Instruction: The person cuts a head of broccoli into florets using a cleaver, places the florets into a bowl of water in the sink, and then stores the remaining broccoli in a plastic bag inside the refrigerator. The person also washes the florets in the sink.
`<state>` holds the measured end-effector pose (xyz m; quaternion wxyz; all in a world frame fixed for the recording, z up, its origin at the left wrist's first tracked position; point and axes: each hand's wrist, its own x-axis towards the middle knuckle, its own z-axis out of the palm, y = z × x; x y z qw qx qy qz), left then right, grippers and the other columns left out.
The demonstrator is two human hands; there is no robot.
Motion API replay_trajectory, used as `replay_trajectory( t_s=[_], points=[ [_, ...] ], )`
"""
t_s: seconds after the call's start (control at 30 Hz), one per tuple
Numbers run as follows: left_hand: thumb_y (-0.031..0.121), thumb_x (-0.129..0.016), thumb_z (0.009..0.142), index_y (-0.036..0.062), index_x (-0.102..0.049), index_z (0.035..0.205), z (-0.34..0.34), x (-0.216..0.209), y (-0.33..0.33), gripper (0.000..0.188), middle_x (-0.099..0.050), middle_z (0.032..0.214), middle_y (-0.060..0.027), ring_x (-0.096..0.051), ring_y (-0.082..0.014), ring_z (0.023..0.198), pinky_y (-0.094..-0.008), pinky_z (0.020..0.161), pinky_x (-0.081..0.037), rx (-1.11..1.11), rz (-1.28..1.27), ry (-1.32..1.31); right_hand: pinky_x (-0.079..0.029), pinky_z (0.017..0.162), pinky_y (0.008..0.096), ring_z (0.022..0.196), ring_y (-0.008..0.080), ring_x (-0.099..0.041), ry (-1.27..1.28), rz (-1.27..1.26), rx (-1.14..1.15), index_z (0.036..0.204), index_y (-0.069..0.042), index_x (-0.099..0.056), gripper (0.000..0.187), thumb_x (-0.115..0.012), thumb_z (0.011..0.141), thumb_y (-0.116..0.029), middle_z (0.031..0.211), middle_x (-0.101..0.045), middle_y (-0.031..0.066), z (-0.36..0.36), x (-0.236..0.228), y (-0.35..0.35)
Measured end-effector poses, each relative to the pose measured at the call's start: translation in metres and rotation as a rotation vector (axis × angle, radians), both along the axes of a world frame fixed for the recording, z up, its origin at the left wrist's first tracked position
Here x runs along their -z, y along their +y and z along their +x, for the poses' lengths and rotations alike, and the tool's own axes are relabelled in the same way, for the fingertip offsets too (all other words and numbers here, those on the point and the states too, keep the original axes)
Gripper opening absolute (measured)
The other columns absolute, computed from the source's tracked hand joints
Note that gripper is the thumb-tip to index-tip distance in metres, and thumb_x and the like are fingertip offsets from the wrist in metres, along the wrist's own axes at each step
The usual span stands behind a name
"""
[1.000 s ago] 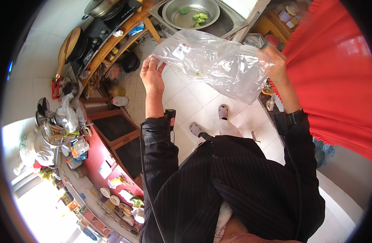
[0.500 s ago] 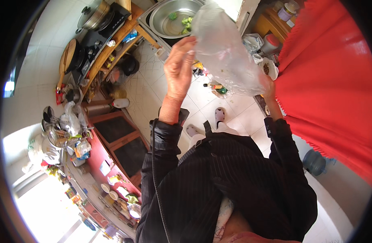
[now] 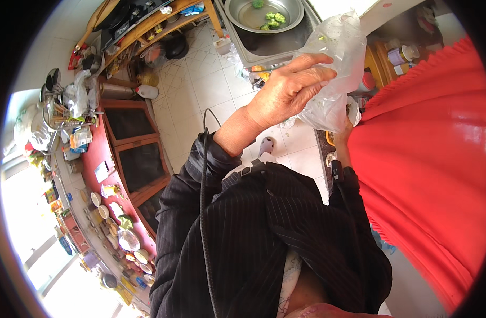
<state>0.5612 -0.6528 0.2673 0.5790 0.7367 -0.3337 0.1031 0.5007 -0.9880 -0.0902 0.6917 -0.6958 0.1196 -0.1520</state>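
Observation:
A clear, crumpled plastic bag [image 3: 349, 47] hangs in front of me, with small green bits showing in its upper part. My left hand [image 3: 293, 90] reaches across it from the left. Its bent fingers and thumb close on the bag's middle, where the plastic narrows. At the bag's lower end, my right hand [image 3: 342, 139] grips the plastic; its fingers are mostly hidden behind the bag and beside the red curtain. Beyond the bag, a steel basin [image 3: 237, 20] holds some water and several green broccoli florets [image 3: 274, 19].
The basin sits over a metal sink [image 3: 253, 57]. A red curtain [image 3: 428, 122] fills the right side, close to my right arm. On the left stand a wooden stove bench [image 3: 142, 33] and a red cabinet [image 3: 131, 138] crowded with dishes. A dark cable [image 3: 204, 185] runs along my left arm.
My left hand has moved right, from the bag's left edge to its middle. The bag has shifted right and bunched up. The whole view has turned, bringing the basin further right.

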Motion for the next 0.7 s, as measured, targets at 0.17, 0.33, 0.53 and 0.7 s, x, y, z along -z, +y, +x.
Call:
replay_trajectory(
  t_s=[0.17, 0.33, 0.53, 0.7],
  points=[
    [0.000, -0.062, 0.088, 0.0079, -0.069, 0.111, -0.002, -0.005, -0.001, 0.025, -0.061, 0.124, -0.0118, -0.067, -0.0219, 0.092, -0.0309, 0.076, -0.057, -0.024, -0.009, -0.050, -0.049, 0.081, 0.0277, 0.092, 0.0162, -0.061, 0.019, 0.022, -0.014, 0.108, 0.003, -0.064, 0.023, -0.053, 0.090, -0.007, 0.098, -0.065, 0.0069, 0.001, -0.003, -0.005],
    [0.001, -0.064, 0.088, 0.0085, -0.068, 0.111, -0.003, -0.006, -0.001, 0.025, -0.060, 0.125, -0.0113, -0.067, -0.0238, 0.093, -0.0315, 0.077, -0.057, 0.001, -0.011, -0.039, -0.049, 0.080, 0.0276, 0.092, 0.0161, -0.061, 0.032, 0.026, -0.026, 0.108, 0.003, -0.064, 0.023, -0.053, 0.091, -0.008, 0.098, -0.065, 0.0070, 0.003, -0.006, -0.008],
    [0.001, -0.065, 0.086, 0.0054, -0.067, 0.111, -0.003, -0.013, -0.004, 0.026, -0.059, 0.126, -0.0127, -0.066, -0.0251, 0.100, -0.0323, 0.079, -0.056, 0.042, 0.037, -0.063, -0.049, 0.080, 0.0275, 0.092, 0.0159, -0.061, 0.038, 0.024, -0.031, 0.108, 0.002, -0.064, 0.023, -0.054, 0.091, -0.009, 0.098, -0.065, 0.0072, 0.012, -0.006, -0.010],
    [0.001, -0.065, 0.083, 0.0025, -0.066, 0.112, -0.007, -0.015, -0.004, 0.030, -0.057, 0.128, -0.0160, -0.061, -0.0311, 0.112, -0.0360, 0.091, -0.052, 0.084, 0.097, -0.109, -0.049, 0.079, 0.0274, 0.091, 0.0158, -0.061, 0.042, 0.023, -0.027, 0.109, 0.002, -0.064, 0.024, -0.054, 0.092, -0.010, 0.098, -0.065, 0.0073, 0.020, -0.008, -0.007]
  ],
)
